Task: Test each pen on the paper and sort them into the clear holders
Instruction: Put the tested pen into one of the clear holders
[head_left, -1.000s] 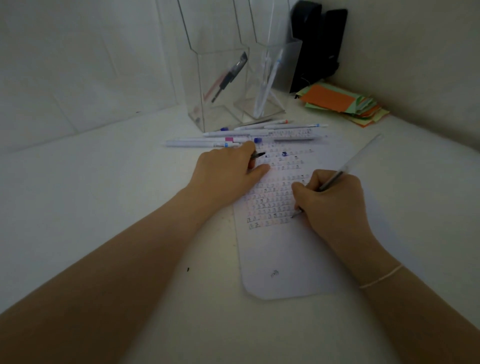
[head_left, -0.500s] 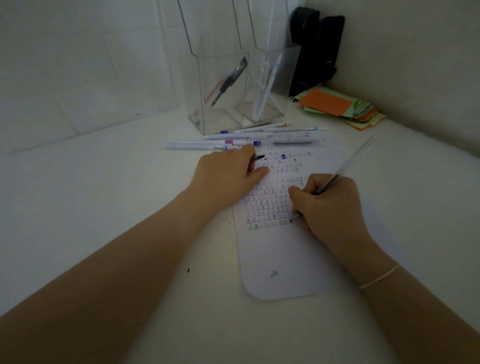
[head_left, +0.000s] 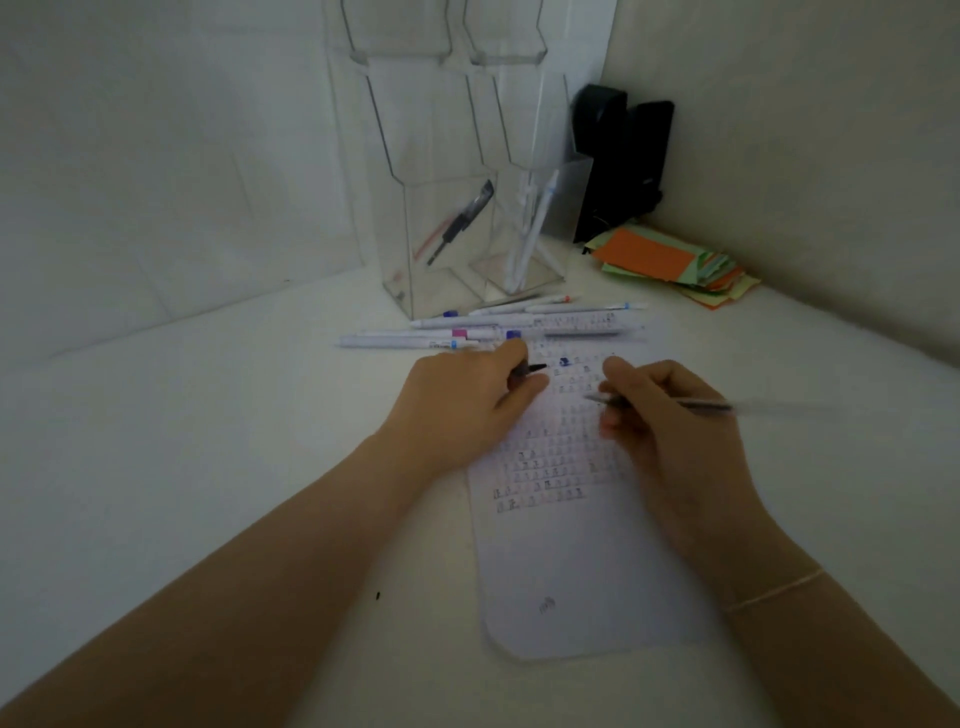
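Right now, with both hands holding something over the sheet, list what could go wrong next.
1. The right hand holds the thin clear-barrelled pen level above the white test paper; its tip could smear fresh marks.
2. The left hand grips a small black cap close to the row of loose white pens; a nudge might roll them.
3. The two tall clear acrylic holders look alike, so missorting is possible.

Pen (head_left: 696, 404) in right hand (head_left: 670, 415): rear end smeared by motion blur, middle hidden by fingers. Small black item (head_left: 530, 370) under left hand (head_left: 462, 400): only tip shows. Marks on paper (head_left: 571, 571) too small to read. Holder (head_left: 410, 156) tops cut by upper edge.
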